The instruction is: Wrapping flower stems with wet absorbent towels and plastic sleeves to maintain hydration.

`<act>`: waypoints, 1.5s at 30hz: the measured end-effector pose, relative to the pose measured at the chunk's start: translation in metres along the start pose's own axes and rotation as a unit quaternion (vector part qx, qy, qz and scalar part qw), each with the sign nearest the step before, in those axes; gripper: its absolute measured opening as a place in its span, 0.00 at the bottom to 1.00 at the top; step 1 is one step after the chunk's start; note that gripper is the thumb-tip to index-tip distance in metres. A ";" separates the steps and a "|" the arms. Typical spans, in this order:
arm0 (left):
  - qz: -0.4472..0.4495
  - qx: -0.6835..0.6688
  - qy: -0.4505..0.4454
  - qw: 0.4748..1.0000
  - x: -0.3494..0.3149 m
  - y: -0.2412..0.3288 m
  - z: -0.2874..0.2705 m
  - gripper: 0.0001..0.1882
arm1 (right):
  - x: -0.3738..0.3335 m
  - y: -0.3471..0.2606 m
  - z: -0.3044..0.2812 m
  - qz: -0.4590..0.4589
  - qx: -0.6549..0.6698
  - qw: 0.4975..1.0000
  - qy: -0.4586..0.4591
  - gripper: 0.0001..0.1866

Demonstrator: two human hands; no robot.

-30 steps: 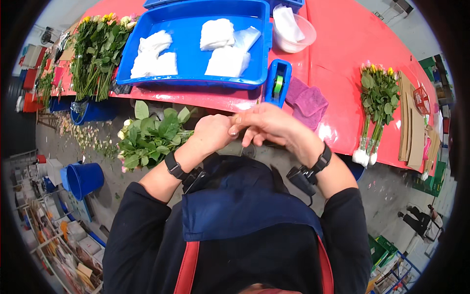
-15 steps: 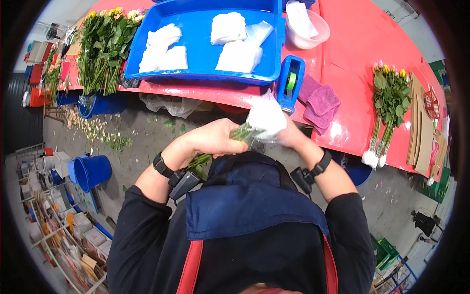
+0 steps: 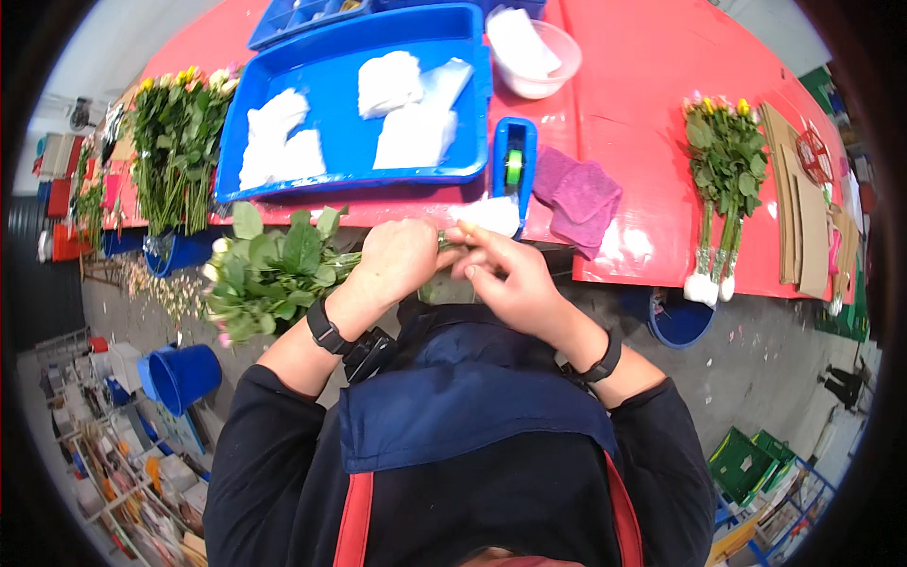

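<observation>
A bunch of roses lies across my left hand, its leafy heads pointing left. The fingers of that hand are closed round the stems. At the other end of the bunch, a white wrapped stem end rests by the table edge, next to the blue tape dispenser. My right hand is beside the stems just below the wrap. Its fingers are apart and slightly curled, their tips close to my left fingers. I see nothing held in it.
A blue tray with white wet-looking pads stands on the red table. Right of it are a pink bowl and a purple cloth. Wrapped roses lie farther right; more roses stand left. Blue buckets stand below.
The bunch has swung up into view on the left, and its white wrapped end now lies at the table edge. My right hand has come off the wrap, fingers apart.
</observation>
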State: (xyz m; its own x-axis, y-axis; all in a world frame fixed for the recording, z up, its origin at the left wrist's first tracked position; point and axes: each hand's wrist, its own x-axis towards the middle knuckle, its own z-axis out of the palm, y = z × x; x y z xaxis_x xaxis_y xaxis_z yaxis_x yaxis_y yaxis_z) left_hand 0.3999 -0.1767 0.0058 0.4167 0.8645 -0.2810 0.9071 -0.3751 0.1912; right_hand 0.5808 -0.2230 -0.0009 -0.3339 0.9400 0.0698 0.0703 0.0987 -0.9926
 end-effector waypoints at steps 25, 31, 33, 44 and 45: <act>0.251 -0.011 0.073 0.965 0.027 -0.013 -0.035 0.18 | -0.143 0.162 -0.271 0.269 -0.536 0.706 0.376 0.16; -0.042 -0.038 0.113 0.992 -0.045 -0.163 -0.019 0.12 | -0.159 0.171 -0.270 0.249 -0.586 0.702 0.319 0.27; -0.133 -0.093 0.154 0.975 -0.066 -0.220 -0.012 0.15 | -0.163 0.173 -0.280 0.317 -0.689 0.582 0.293 0.27; -0.370 -0.060 0.322 0.869 -0.095 -0.562 -0.005 0.10 | 0.100 0.028 -0.037 -0.006 -0.648 0.727 0.227 0.19; -0.370 -0.030 0.315 0.873 -0.090 -0.601 0.000 0.09 | 0.122 0.013 -0.002 -0.007 -0.650 0.725 0.226 0.19</act>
State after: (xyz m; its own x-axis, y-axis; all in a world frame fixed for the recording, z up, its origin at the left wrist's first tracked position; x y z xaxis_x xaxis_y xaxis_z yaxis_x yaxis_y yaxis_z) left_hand -0.1823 -0.0292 -0.0837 -0.4155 0.8824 0.2208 0.9015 0.3670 0.2294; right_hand 0.5429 -0.1060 -0.0053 -0.0214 0.9178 0.3965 0.9952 0.0573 -0.0789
